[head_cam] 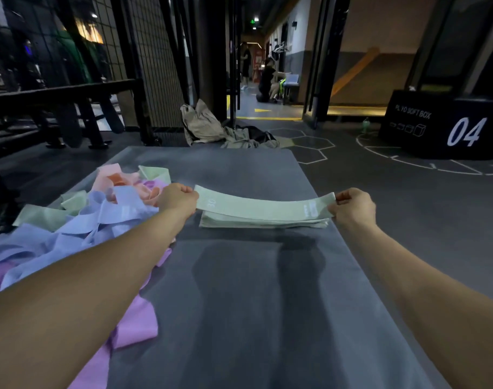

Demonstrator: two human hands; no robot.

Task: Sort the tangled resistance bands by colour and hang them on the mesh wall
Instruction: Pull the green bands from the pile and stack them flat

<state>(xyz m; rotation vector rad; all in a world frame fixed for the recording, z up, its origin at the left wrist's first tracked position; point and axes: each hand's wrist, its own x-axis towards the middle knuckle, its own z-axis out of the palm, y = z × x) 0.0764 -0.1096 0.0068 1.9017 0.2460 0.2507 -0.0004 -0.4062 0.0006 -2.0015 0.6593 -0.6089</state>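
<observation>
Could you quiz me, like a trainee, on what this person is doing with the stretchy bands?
1. True or false: the left hand and right hand each have a grip on one end of the green band.
2. What lies directly under that band?
3. The tangled heap lies to the person's: A) left B) right.

Key: 1 true. 2 a stack of green bands on the grey mat. 3 A.

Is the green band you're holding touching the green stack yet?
Cannot tell. In the head view the held green band sags onto or just above the green stack; no clear gap or contact shows.
</observation>
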